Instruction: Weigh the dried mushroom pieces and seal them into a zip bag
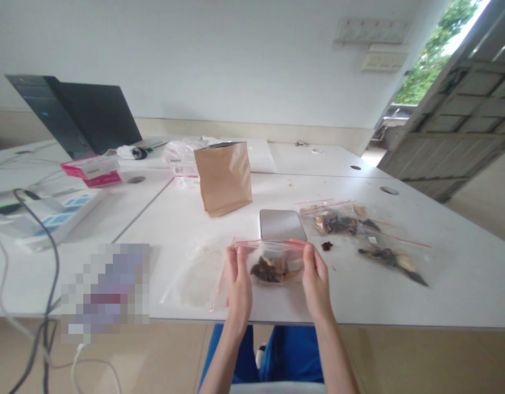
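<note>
Clear plastic zip bag with dark dried pieces hangs between my hands at the table's near edge: left hand and right hand each pinch an end of its red seal. Just beyond sits a metal scale; farther left, a brown paper pouch.

I see a brown paper bag standing upright on the white table, with a flat metal scale just in front of it. To the right lie 2 filled zip bags. An open laptop stands far left, near a pink box. Cables hang over the left edge.
</note>
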`<state>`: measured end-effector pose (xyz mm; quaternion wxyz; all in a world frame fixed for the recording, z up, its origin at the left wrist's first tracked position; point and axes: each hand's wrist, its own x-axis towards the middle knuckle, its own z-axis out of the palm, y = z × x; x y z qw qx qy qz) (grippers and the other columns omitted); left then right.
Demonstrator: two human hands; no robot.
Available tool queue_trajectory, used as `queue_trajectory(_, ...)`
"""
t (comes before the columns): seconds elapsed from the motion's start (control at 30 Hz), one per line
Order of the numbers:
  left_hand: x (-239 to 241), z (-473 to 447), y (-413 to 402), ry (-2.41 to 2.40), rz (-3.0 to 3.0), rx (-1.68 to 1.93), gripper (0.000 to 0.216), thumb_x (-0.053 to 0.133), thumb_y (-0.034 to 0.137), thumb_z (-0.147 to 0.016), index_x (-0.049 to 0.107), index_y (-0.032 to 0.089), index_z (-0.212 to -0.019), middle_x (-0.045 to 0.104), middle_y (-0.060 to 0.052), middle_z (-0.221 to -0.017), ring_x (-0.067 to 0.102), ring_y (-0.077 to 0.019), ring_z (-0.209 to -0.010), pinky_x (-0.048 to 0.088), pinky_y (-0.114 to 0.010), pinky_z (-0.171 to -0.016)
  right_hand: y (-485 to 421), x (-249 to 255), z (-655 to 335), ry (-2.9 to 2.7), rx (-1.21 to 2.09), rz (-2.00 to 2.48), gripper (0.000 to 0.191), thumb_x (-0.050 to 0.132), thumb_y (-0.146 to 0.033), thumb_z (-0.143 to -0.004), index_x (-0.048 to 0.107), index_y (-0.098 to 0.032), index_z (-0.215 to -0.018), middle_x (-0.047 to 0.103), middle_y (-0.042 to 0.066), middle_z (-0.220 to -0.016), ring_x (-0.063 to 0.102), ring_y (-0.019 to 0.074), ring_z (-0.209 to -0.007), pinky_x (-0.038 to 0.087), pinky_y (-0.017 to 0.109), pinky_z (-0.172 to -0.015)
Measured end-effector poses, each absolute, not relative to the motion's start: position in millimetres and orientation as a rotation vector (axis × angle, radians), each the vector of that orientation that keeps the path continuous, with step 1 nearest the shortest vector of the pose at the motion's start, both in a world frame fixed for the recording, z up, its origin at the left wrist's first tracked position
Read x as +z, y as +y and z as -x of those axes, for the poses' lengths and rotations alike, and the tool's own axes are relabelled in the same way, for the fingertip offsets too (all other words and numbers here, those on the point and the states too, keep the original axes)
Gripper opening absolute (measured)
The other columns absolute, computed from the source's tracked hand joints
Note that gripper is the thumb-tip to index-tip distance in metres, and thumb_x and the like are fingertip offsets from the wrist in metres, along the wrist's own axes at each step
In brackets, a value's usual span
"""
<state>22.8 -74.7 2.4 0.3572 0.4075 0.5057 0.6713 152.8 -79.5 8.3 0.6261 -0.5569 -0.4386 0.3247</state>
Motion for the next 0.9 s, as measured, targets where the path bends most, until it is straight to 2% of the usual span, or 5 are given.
queue_trajectory(0.13,9,-29,-75,1.217,-0.956,1.789,0.028,0.050,0.045,-0.084,0.053,0.018,-0.082,0.060,0.000,-0.068,0.058,-0.0125,-0.063,0.047,-0.024,-0.061,-80,7,-144,-0.780,0.638,1.274,0.047,0.040,-0.056,-0.087,0.063,-0.015,-0.093,0.066,0.004,-0.066,0.059,0.0172,-0.061,0.046,0.029,-0.062)
queue_trajectory(0.33,11,-33,-76,1.210,-0.898,1.741,0.030,0.053,0.046,-0.082,0.056,0.016,-0.085,0.060,0.001,-0.062,0.053,-0.0086,-0.048,0.043,-0.019,-0.047,-82,5,-141,-0.697,0.551,1.258,0.043,0.040,-0.055,-0.087,0.059,-0.016,-0.090,0.060,0.000,-0.058,0.055,0.0150,-0.052,0.044,0.027,-0.054)
queue_trajectory(0.47,5,-34,-74,1.184,-0.934,1.731,0.030,0.051,0.046,-0.083,0.057,0.016,-0.087,0.062,0.000,-0.065,0.054,-0.0096,-0.051,0.044,-0.020,-0.050,-79,3,-148,-0.799,0.585,1.238,0.043,0.039,-0.054,-0.087,0.059,-0.016,-0.093,0.061,0.001,-0.058,0.056,0.0157,-0.053,0.044,0.028,-0.056)
queue_trajectory(0.67,1,-34,-72,1.177,-0.888,1.765,0.031,0.048,0.046,-0.085,0.059,0.018,-0.089,0.064,-0.003,-0.084,0.063,-0.0149,-0.082,0.051,-0.025,-0.069,-70,-1,-156,-0.739,0.740,1.193,0.038,0.052,-0.054,-0.080,0.056,-0.018,-0.088,0.067,0.002,-0.064,0.061,0.0179,-0.062,0.044,0.029,-0.063)
queue_trajectory(0.9,1,-33,-74,1.167,-0.846,1.771,0.030,0.053,0.045,-0.082,0.061,0.017,-0.087,0.065,-0.003,-0.082,0.064,-0.0154,-0.078,0.052,-0.027,-0.068,-73,-8,-168,-0.865,0.626,1.242,0.040,0.052,-0.054,-0.081,0.060,-0.016,-0.069,0.066,0.004,-0.069,0.057,0.0174,-0.068,0.041,0.028,-0.067)
